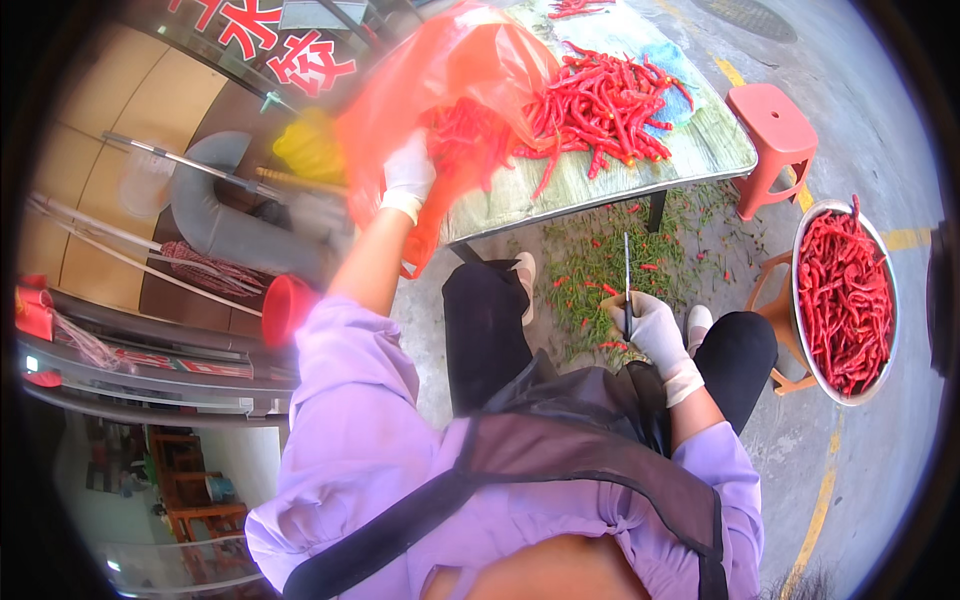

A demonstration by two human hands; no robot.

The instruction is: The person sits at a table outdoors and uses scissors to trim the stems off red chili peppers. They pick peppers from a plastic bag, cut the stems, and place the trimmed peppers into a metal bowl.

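My left hand (pixel 409 174), in a white glove, grips the side of a translucent red plastic bag (pixel 465 45); its fingertips are partly hidden and blurred. Red chili peppers show through the film and lie in a heap (pixel 600 109) at the bag's mouth, on the table (pixel 540 199). Low between my knees, my right hand (pixel 651 330), also gloved, holds a pair of scissors (pixel 628 270) seen nearly edge-on, blades pointing away from me.
To the right, a metal basin (pixel 894 315) full of red chilies rests on an orange stool (pixel 776 292). A pink plastic stool (pixel 776 120) stands at the table's corner. Green stems (pixel 600 277) and red bits litter the floor. A grey pipe (pixel 225 217) and mops (pixel 202 266) are on the left.
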